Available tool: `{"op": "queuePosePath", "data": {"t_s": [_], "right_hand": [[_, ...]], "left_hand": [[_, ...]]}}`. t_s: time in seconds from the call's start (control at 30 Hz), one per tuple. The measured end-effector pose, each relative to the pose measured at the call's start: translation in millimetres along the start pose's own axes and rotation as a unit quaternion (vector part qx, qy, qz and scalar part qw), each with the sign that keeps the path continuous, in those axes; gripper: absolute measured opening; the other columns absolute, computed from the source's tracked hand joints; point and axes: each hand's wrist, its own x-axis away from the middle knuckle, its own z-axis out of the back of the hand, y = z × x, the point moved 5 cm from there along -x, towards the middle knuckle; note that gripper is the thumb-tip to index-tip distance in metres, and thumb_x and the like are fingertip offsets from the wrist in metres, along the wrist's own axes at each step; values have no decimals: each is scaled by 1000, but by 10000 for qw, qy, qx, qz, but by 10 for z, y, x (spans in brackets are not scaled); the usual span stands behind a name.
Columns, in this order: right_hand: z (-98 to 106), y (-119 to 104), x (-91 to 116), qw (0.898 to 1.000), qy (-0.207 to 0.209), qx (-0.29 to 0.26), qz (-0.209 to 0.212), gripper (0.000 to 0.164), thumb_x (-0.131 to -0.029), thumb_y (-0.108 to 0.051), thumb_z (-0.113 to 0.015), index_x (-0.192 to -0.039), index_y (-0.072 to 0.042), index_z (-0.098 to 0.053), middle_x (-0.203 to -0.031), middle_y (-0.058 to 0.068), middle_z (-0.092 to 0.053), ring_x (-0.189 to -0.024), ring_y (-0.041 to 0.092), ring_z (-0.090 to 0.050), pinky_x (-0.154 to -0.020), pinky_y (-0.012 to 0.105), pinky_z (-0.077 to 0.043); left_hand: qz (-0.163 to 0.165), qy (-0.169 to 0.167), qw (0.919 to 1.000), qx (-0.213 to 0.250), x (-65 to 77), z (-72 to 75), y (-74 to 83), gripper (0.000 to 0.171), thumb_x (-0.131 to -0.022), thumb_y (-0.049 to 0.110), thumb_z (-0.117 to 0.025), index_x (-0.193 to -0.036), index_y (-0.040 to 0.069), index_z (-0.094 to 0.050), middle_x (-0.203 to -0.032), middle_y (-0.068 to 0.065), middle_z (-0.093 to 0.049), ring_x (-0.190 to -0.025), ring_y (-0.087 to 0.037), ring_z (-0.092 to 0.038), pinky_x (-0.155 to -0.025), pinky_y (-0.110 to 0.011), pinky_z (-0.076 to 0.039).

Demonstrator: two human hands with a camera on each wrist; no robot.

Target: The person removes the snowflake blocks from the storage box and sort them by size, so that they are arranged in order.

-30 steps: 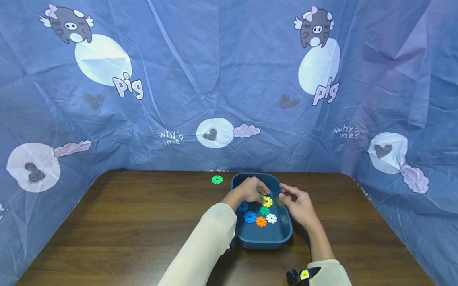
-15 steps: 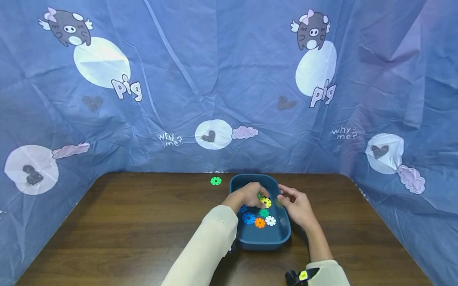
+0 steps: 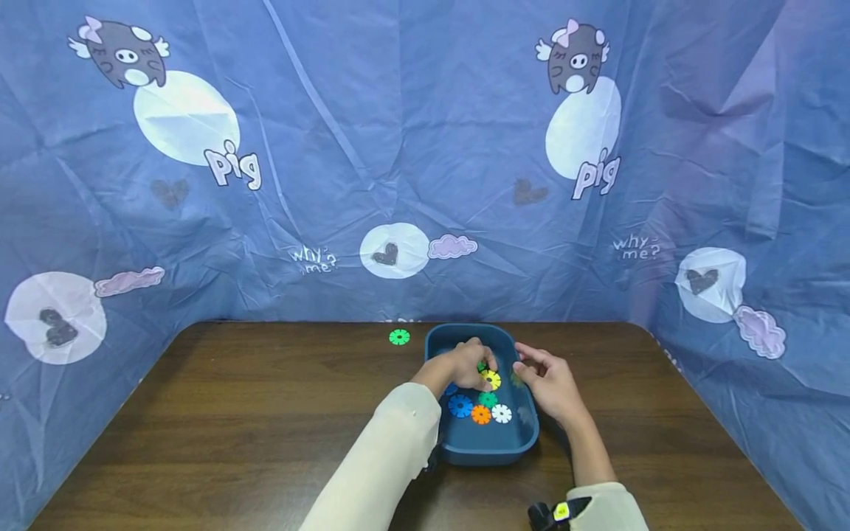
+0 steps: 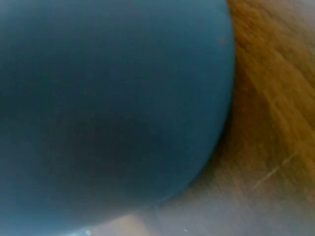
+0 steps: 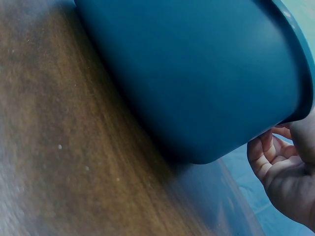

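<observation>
A deep blue plastic bin (image 3: 488, 459) holds several small snowflake discs. My left hand (image 3: 461, 365) reaches into it over the left wall, fingers bent down, with thumb and fingertips around a yellow snowflake disc (image 3: 491, 380). A bit of a green disc (image 3: 482, 365) shows under those fingers. My right hand (image 3: 553, 382) grips the bin's right rim, thumb at the inner edge and fingers outside. In the right wrist view, part of the right hand (image 5: 283, 167) shows at the bin wall (image 5: 197, 83). The left wrist view is filled mostly by the bin wall (image 4: 113, 98).
Nearer in the bin lie a blue disc (image 3: 460, 405), an orange disc (image 3: 481, 414), a white disc (image 3: 502, 414) and a green disc (image 3: 488, 399). Another green disc (image 3: 399, 337) lies on the brown wooden table (image 3: 265, 413), left of the bin. A blue printed curtain (image 3: 398, 177) hangs behind.
My left hand has lowered slightly, closing its thumb and fingertips in around the yellow disc. My right hand keeps its place on the rim. The head view has shifted a little.
</observation>
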Motion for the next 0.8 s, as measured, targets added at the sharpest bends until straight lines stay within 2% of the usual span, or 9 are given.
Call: {"op": "queuePosePath", "data": {"t_s": [0.2,0.37,0.57,0.7,0.8], "right_hand": [[-9,-17,10,9999,-5,-101,-6,40,-99,-12,-69,-138,-2,-63,-115,18,-65,-81,18,-56,-63,23,-49],[-16,6,2,9999,0,-86,-55,39,-99,-10,-68,-137,-2,-64,-116,18,-65,-80,18,-56,-63,23,-49],[-18,32,-9,10000,-1,-19,-96,39,-100,-10,-67,-138,-3,-64,-115,16,-63,-80,19,-55,-62,25,-48],[-12,26,-8,10000,57,19,-68,39,-100,-9,-67,-138,-2,-64,-114,16,-64,-81,19,-55,-63,25,-48],[-8,25,-9,9999,93,57,-69,39,-99,-9,-67,-138,-2,-64,-114,16,-65,-82,19,-56,-64,25,-48]], "left_hand": [[-34,-25,10000,-27,13,-2,-6,23,-93,30,-77,-114,26,-66,-125,2,-54,-116,-22,-48,-104,-43,-47],[-116,-62,9996,234,8,-4,-8,26,-93,23,-78,-114,22,-62,-118,2,-62,-109,-17,-54,-100,-36,-50],[-284,185,9981,509,15,64,5,24,-90,12,-81,-109,17,-67,-111,1,-68,-101,-13,-61,-94,-28,-53],[-348,315,9963,720,37,135,-4,17,-91,5,-77,-105,15,-72,-106,1,-71,-99,-12,-64,-88,-25,-54],[-387,391,9932,1027,66,197,-22,15,-92,1,-73,-103,12,-75,-100,0,-72,-91,-12,-65,-80,-25,-55]]}}
